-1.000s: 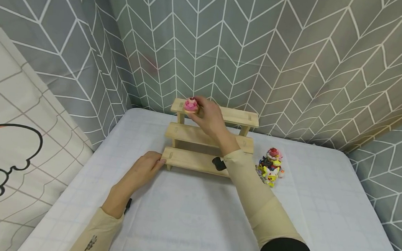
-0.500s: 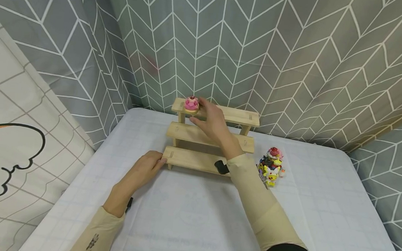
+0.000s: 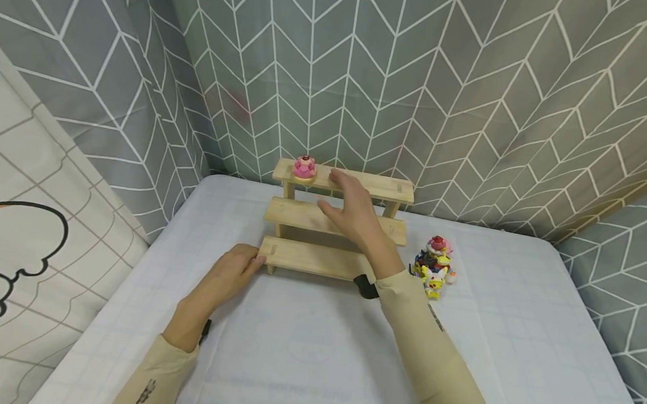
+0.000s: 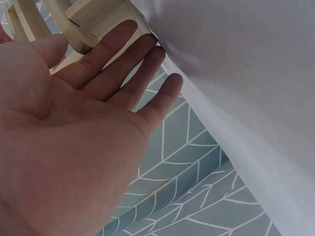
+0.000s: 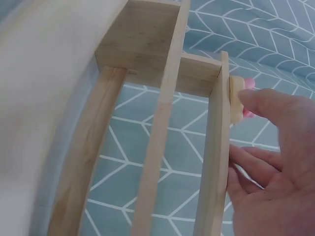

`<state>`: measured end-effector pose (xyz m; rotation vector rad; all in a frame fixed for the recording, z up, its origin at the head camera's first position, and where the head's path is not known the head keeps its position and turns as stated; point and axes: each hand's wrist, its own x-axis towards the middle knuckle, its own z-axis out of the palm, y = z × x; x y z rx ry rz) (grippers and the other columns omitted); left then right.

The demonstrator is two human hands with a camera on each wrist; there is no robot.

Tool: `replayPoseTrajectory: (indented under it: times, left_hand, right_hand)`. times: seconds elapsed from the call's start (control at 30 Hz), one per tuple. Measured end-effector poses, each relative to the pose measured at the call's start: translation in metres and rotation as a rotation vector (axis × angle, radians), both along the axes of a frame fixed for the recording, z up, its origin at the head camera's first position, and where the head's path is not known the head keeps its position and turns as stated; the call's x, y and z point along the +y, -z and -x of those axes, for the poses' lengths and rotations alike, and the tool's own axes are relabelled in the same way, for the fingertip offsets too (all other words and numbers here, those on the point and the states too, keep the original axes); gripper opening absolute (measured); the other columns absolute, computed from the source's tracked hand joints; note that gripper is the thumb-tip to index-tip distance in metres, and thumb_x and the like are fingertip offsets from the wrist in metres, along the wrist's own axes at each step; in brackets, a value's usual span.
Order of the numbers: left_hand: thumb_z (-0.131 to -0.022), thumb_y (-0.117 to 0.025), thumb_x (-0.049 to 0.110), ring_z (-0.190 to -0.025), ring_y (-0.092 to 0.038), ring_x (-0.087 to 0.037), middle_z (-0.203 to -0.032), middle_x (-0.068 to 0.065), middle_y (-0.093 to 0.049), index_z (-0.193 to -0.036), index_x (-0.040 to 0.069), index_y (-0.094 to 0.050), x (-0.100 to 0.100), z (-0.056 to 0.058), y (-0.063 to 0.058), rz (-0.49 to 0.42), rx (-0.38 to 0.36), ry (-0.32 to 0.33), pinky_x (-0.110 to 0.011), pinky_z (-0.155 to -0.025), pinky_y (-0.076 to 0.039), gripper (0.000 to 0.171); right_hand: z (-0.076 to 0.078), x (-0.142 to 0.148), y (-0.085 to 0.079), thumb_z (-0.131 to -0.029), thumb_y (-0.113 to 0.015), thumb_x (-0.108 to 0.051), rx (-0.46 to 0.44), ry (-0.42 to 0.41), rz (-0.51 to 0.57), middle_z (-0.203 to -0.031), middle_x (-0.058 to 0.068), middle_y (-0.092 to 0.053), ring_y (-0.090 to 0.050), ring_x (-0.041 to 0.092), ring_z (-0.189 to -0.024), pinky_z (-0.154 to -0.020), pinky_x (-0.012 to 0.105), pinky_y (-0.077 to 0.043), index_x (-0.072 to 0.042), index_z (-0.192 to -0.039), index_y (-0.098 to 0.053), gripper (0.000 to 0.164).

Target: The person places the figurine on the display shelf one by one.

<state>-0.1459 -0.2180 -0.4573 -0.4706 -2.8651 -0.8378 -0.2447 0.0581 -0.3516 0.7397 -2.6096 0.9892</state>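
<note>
A three-step wooden display stand (image 3: 309,258) stands on the white-covered table. At the left end of its top step sits a small pink figurine (image 3: 304,169) with a cream base and a red top, upright. My right hand (image 3: 356,213) is just right of the figurine, fingers spread and holding nothing. In the right wrist view its fingers lie close to the top board (image 5: 224,142); whether they touch it I cannot tell. My left hand (image 3: 233,267) touches the left end of the lowest step. The left wrist view shows its fingers (image 4: 130,69) nearly straight beside the wood.
A cluster of small colourful figurines (image 3: 433,264) stands on the table right of the stand, including a yellow one in white at the front. A patterned grey curtain (image 3: 330,91) hangs behind the table. The white cloth (image 3: 292,348) covers the tabletop.
My right hand has let go of the pink figurine and drawn back to the right and slightly down. The figurine stays on the top step. The left hand has not visibly moved.
</note>
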Motion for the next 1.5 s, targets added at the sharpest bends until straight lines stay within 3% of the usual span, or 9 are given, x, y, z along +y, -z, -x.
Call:
replayPoseTrajectory:
  times: [0.23,0.43,0.57,0.77,1.17,1.5]
  left_hand:
    - [-0.111,-0.056,0.019,-0.104,-0.064,-0.032,-0.108,-0.018,-0.069,-0.105,-0.001,-0.069,0.002,0.002,0.001,0.004,-0.009,0.004,-0.052,-0.092,-0.054,0.024]
    - [-0.111,-0.056,0.019,-0.104,-0.064,-0.032,-0.11,-0.017,-0.069,-0.106,-0.001,-0.069,0.001,0.0,-0.001,0.003,-0.031,0.005,-0.053,-0.093,-0.054,0.024]
    - [-0.111,-0.055,0.02,-0.112,-0.064,-0.035,-0.116,-0.02,-0.069,-0.112,-0.002,-0.07,0.0,0.0,0.0,-0.002,-0.048,-0.007,-0.055,-0.098,-0.053,0.026]
    - [-0.111,-0.056,0.019,-0.11,-0.064,-0.036,-0.114,-0.02,-0.068,-0.11,-0.002,-0.07,0.001,-0.001,0.0,-0.004,-0.038,-0.007,-0.055,-0.096,-0.053,0.025]
    - [-0.111,-0.055,0.019,-0.114,-0.064,-0.036,-0.118,-0.021,-0.068,-0.115,-0.003,-0.069,0.002,0.001,-0.002,-0.007,-0.046,-0.005,-0.056,-0.099,-0.053,0.027]
    - [-0.112,-0.054,0.02,-0.116,-0.064,-0.038,-0.121,-0.023,-0.068,-0.117,-0.003,-0.069,0.001,0.001,-0.002,0.001,-0.058,-0.012,-0.057,-0.1,-0.052,0.028]
  right_hand:
    - [-0.015,0.014,0.015,-0.097,-0.079,-0.019,0.118,0.039,0.141,-0.137,0.013,-0.069,-0.062,0.031,-0.131,-0.114,0.048,-0.047,-0.002,-0.144,-0.058,0.054]
    - [-0.031,0.019,0.031,-0.096,-0.079,-0.015,0.186,0.071,0.313,-0.128,0.011,-0.073,-0.068,0.026,-0.121,-0.102,0.035,-0.058,-0.003,-0.134,-0.066,0.042]
    - [-0.039,0.022,0.04,-0.095,-0.08,-0.012,0.245,0.089,0.382,-0.121,0.01,-0.076,-0.07,0.024,-0.116,-0.096,0.037,-0.061,-0.003,-0.129,-0.069,0.036]
    - [-0.054,0.025,0.06,-0.094,-0.08,-0.011,0.296,0.152,0.478,-0.112,0.006,-0.079,-0.073,0.022,-0.108,-0.091,0.036,-0.063,-0.007,-0.122,-0.073,0.029]
    - [-0.057,0.029,0.069,-0.096,-0.078,-0.015,0.299,0.162,0.473,-0.11,0.004,-0.079,-0.077,0.022,-0.094,-0.09,0.036,-0.061,-0.009,-0.12,-0.074,0.025]
    - [-0.067,0.063,0.068,-0.096,-0.077,-0.011,0.332,0.241,0.441,-0.105,0.005,-0.08,-0.075,0.023,-0.098,-0.089,0.037,-0.061,-0.006,-0.116,-0.075,0.021]
